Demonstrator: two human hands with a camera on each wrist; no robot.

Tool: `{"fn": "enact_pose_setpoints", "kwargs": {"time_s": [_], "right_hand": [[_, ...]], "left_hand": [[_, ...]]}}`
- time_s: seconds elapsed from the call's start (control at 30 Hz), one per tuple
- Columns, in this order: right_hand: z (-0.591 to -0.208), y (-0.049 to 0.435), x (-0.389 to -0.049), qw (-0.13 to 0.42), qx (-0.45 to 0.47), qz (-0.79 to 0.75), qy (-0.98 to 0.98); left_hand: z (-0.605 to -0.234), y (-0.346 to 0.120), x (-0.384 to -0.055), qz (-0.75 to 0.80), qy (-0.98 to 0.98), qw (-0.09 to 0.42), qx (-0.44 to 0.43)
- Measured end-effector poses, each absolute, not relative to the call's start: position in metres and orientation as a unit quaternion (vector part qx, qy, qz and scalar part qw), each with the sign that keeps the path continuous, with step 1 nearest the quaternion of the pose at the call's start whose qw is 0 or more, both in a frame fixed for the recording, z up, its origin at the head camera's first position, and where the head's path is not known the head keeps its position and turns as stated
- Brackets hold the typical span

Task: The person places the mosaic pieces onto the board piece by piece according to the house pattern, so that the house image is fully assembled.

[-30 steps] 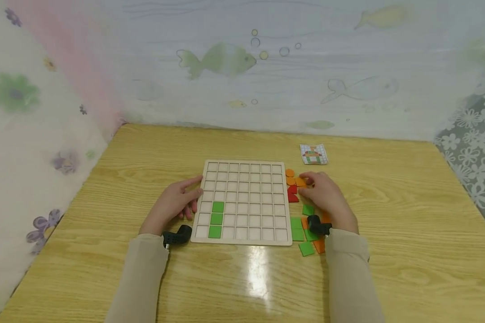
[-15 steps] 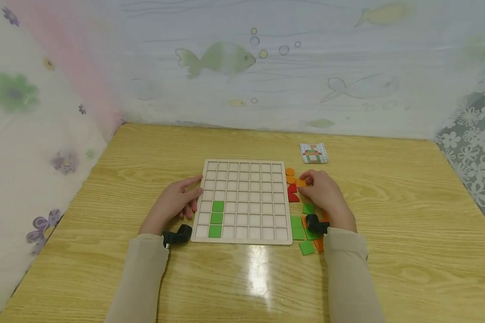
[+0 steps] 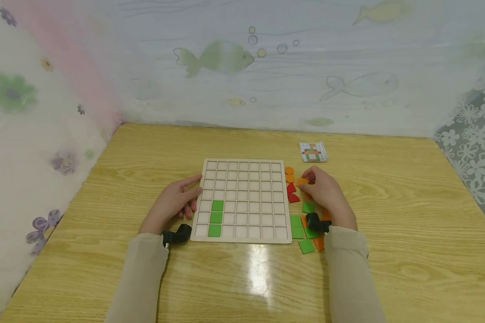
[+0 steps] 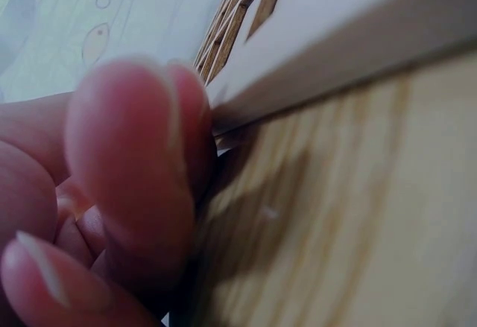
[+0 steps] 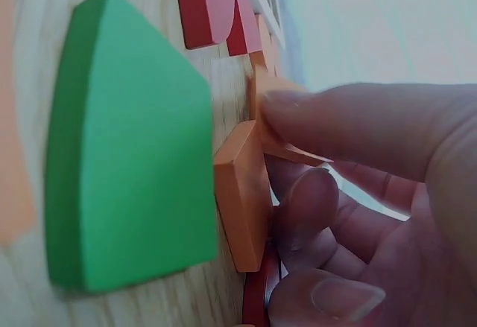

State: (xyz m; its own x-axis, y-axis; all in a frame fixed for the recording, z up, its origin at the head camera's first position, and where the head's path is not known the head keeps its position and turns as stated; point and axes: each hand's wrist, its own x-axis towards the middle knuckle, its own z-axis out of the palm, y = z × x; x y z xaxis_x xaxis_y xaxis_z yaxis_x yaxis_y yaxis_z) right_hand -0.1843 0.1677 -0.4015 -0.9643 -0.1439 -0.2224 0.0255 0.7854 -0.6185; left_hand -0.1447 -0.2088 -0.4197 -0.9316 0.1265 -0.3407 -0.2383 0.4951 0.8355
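Note:
A pale wooden grid board (image 3: pixel 242 207) lies on the table, with green square tiles (image 3: pixel 216 217) stacked in one column at its lower left. My left hand (image 3: pixel 171 199) rests at the board's left edge, index finger and thumb extended against it; the left wrist view has those fingertips close to the board's side. On the other side, my right hand (image 3: pixel 325 190) pinches an orange tile (image 3: pixel 302 181) between thumb and fingers, tilted up from the table. In the right wrist view, another orange tile (image 5: pixel 246 197) and a green tile (image 5: pixel 145 148) lie close by the fingertips.
Orange rounded tiles (image 3: pixel 289 171) and red curved tiles (image 3: pixel 293 197) sit along the board's right edge. Several green tiles (image 3: pixel 306 246) and orange ones spread below, partly under the right wrist. A small printed pattern card (image 3: pixel 313 152) lies behind the right hand.
My right hand has lifted the orange tile slightly and drawn it away from the red and orange tiles beside it. The left hand has stayed at the board's edge.

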Motion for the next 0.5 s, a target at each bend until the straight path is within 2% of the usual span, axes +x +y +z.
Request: {"fn": "enact_pose_setpoints", "kwargs": {"time_s": [0.5], "right_hand": [[-0.3985, 0.1649, -0.1827, 0.118, -0.029, -0.346, 0.930]], "left_hand": [[-0.4232, -0.2095, -0.1453, 0.503, 0.845, 0.177, -0.029]]}}
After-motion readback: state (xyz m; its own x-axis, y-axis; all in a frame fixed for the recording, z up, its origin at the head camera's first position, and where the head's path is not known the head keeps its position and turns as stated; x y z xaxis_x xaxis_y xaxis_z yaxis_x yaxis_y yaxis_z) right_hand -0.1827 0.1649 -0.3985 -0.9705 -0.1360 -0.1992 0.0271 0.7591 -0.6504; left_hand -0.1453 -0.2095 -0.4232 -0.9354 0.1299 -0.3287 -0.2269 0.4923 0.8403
